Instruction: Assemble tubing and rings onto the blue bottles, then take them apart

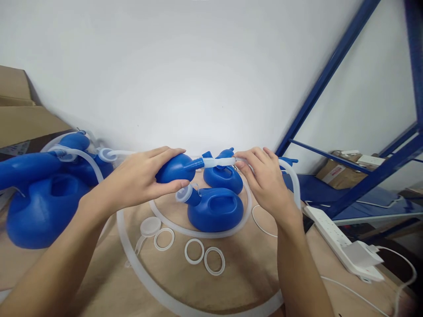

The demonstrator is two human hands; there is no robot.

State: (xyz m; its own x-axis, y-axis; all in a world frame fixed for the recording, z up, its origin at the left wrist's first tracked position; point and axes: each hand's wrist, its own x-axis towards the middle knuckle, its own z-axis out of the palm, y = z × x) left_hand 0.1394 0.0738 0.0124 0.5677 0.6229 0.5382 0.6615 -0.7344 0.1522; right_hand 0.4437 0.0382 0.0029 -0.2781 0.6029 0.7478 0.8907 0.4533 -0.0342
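My left hand (142, 176) is closed round a blue bulb-shaped plastic piece (175, 168), whose narrow ribbed spout points right. The end of a translucent white hose (218, 162) meets that spout; how far it goes over it I cannot tell. The fingers of my right hand (262, 176) pinch the hose a little way from this end. From there the hose bends down past my right wrist and loops over the table. Just below my hands stands a blue plastic jug (214, 215) with a white ring at its mouth, and a second blue jug (224, 179) is behind it.
Several white rings (194, 252) and a translucent cap (150, 226) lie on the table (158, 277). More blue jugs (46, 211) crowd the left, near a cardboard box (29, 119). A white power strip (340, 242) with a plugged-in charger runs along the right edge, beside a blue metal rack (330, 66).
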